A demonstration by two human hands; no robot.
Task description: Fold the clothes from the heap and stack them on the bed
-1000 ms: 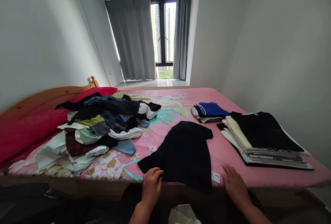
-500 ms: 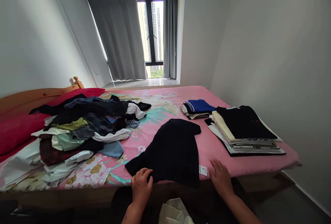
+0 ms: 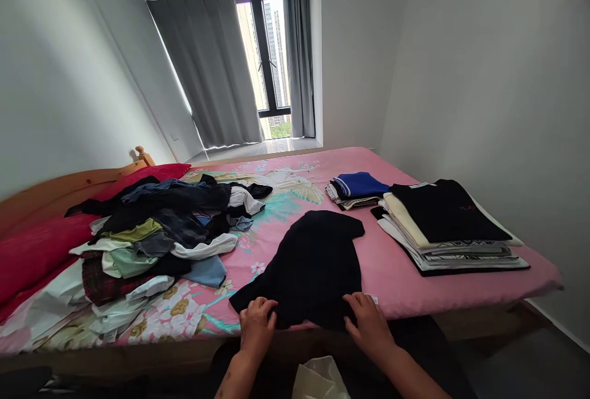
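A black garment point(image 3: 313, 267), apparently a T-shirt folded over on itself, lies on the pink bedsheet point(image 3: 405, 300) with its lower edge at the near side of the bed. My left hand point(image 3: 258, 325) rests on its lower left edge, fingers bent and thumb a little apart. At the lower right edge, my right hand point(image 3: 369, 325) touches the cloth with thumb and fingers spread. A white label point(image 3: 374, 299) shows partly behind the right hand. The cloth lies flat, with no pinch visible.
A loose heap of clothes point(image 3: 157, 233) covers the left of the bed beside red pillows point(image 3: 41, 251). To the right lie a small folded stack topped with blue point(image 3: 362, 184) and a taller stack topped by a black T-shirt point(image 3: 452, 211). A pale bag-like item point(image 3: 320, 379) is below me.
My right hand has moved left from the bedsheet beside the label onto the black garment's lower right edge. The left hand stays at the lower left edge. The view has tilted slightly.
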